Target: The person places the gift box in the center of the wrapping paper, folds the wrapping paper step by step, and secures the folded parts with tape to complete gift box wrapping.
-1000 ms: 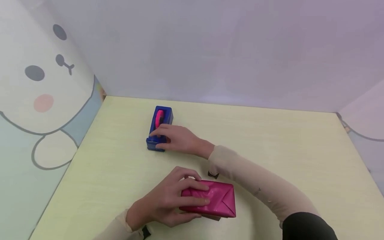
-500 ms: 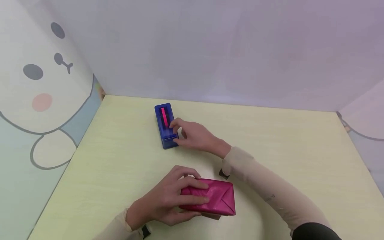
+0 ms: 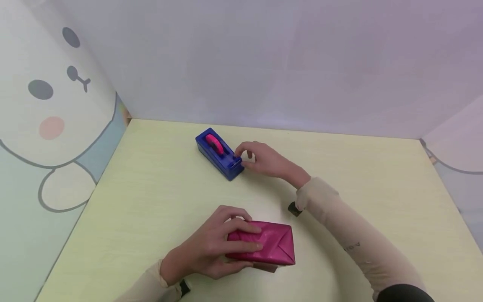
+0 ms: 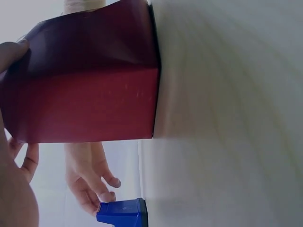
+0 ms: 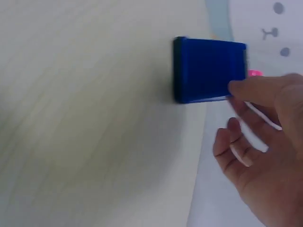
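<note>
In the head view my left hand [image 3: 213,247] grips a box wrapped in shiny pink paper [image 3: 277,245], fingers across its top and thumb along the near side. A brownish piece shows under its near edge. The left wrist view has the box [image 4: 90,104] large and dark red. Farther back, a blue tape dispenser [image 3: 219,161] with a pink ring [image 3: 214,143] stands angled on the table. My right hand [image 3: 268,159] pinches its cutter end between thumb and forefinger. Seen from the right wrist, the thumb tip overlaps the upper corner of the dispenser's front [image 5: 208,71].
Both things are on a pale yellow table [image 3: 358,176]. A plain light wall [image 3: 264,63] rises along its far edge. To the left stands a panel with a cartoon animal face [image 3: 53,105], and another pale panel [image 3: 460,167] borders the right side.
My right hand has moved right and slightly back. The tape dispenser has swung round, its cutter end following the hand to the right. The left hand and box have barely moved.
</note>
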Tool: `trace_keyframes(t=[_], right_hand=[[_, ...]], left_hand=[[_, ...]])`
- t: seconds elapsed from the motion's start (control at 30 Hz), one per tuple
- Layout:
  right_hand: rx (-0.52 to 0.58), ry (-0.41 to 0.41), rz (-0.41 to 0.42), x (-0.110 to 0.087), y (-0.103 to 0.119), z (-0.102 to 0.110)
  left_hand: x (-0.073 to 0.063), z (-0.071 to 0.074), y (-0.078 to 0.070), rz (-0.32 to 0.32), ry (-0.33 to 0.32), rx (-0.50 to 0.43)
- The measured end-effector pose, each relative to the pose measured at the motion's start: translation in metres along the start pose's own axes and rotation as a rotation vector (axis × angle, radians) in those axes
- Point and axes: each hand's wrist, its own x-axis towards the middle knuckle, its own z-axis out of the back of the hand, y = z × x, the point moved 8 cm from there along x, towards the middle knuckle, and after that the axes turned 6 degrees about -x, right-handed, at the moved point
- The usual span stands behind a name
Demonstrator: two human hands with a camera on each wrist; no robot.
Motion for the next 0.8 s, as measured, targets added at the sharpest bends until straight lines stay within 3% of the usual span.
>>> trace_keyframes(t=[0.17, 0.33, 0.5, 0.67, 0.8], right_hand=[[0.102, 0.043, -0.085, 0.008, 0.007, -0.004], [0.109, 0.037, -0.253, 0.015, 0.014, -0.003], [0.197, 0.078, -0.414, 0.012, 0.013, -0.003], [0.348, 0.102, -0.467, 0.008, 0.010, -0.004], [0.401, 0.102, -0.444, 0.002, 0.007, -0.005]], left_hand=[[0.000, 0.000, 0.001, 0.003, 0.006, -0.002], [0.000, 0.000, 0.000, -0.015, -0.002, 0.021], [0.000, 0.001, 0.000, -0.015, -0.004, 0.018], [0.000, 0.001, 0.001, 0.001, 0.004, 0.005], [0.000, 0.001, 0.001, 0.002, 0.009, 0.004]])
